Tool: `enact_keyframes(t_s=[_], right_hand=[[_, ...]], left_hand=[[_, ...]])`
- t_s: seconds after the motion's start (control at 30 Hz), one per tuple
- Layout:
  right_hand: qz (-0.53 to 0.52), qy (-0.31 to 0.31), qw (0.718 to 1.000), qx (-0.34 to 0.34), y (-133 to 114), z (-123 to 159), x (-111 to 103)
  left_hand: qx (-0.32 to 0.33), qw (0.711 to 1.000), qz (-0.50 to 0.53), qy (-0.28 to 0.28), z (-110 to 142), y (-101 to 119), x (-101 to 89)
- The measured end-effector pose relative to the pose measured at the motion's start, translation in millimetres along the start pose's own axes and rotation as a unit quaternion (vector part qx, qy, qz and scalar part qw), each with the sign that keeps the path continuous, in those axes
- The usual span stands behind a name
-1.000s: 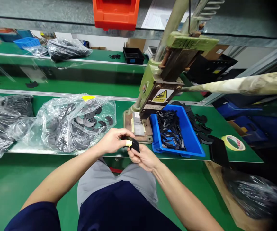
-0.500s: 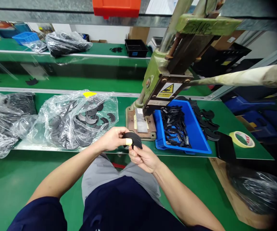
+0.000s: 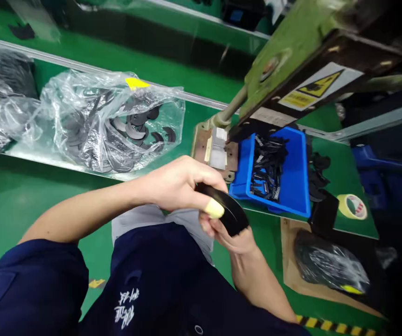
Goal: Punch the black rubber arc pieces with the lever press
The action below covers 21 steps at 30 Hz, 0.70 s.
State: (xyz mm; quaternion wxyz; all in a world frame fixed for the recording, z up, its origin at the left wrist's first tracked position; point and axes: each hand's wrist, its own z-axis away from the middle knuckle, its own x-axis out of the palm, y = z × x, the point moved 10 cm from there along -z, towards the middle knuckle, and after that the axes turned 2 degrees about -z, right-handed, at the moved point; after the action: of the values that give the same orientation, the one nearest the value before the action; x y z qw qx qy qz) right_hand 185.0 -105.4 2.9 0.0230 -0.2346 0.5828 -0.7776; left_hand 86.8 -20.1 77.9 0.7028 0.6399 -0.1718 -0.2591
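A curved black plastic piece is held in front of the bench, between both hands. My left hand grips its upper left end, with yellow tape wrapped round the thumb. My right hand is closed on its lower right end, fingers partly hidden behind it. Just beyond them stands the green hand press, a grey metal fixture on its base. Beside the base sits a blue bin with small black parts in it.
An open clear plastic bag of curved dark pieces lies left on the bench, another full bag past it. More black pieces and a tape roll are at right. A cardboard box holding a bag stands below.
The view has tilted down and come closer. Both hands and the black piece have come up nearer the camera, and the piece is now turned to slope down to the right.
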Motion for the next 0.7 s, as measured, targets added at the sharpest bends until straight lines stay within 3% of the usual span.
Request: enact_keyframes(t_s=[0.1,0.23,0.3,0.37,0.43,0.5,0.57,0.63,0.7], right_hand=[[-0.083,-0.044,0.996,0.004,-1.1,-0.5,9.0],[-0.060,-0.041,0.997,0.000,-3.0,-16.8,4.3],[-0.022,-0.029,0.999,0.004,0.8,-26.9,-3.9],[0.027,-0.003,1.000,0.005,6.9,-36.7,-16.7],[0.087,0.038,0.995,-0.002,12.8,-45.1,-32.2],[0.153,0.075,0.985,-0.013,17.3,-51.2,-44.8],[0.215,0.097,0.971,-0.028,19.5,-55.4,-52.3],[0.264,0.109,0.957,-0.044,20.2,-58.2,-56.9],[0.299,0.115,0.946,-0.053,21.2,-60.4,-61.2]], left_hand=[[0.018,1.000,-0.001,-0.020,2.5,10.1,4.2],[0.042,0.997,-0.022,-0.052,1.1,10.6,5.5],[0.065,0.996,-0.065,-0.019,0.5,7.2,-4.0],[0.131,0.981,-0.138,0.048,4.0,10.5,-18.5],[0.236,0.935,-0.231,0.129,15.4,21.0,-31.3],[0.355,0.861,-0.314,0.184,32.9,31.3,-34.3],[0.447,0.787,-0.374,0.204,48.0,34.7,-31.3],[0.493,0.739,-0.411,0.207,54.6,33.4,-29.8],[0.500,0.721,-0.430,0.212,53.6,31.3,-32.7]])
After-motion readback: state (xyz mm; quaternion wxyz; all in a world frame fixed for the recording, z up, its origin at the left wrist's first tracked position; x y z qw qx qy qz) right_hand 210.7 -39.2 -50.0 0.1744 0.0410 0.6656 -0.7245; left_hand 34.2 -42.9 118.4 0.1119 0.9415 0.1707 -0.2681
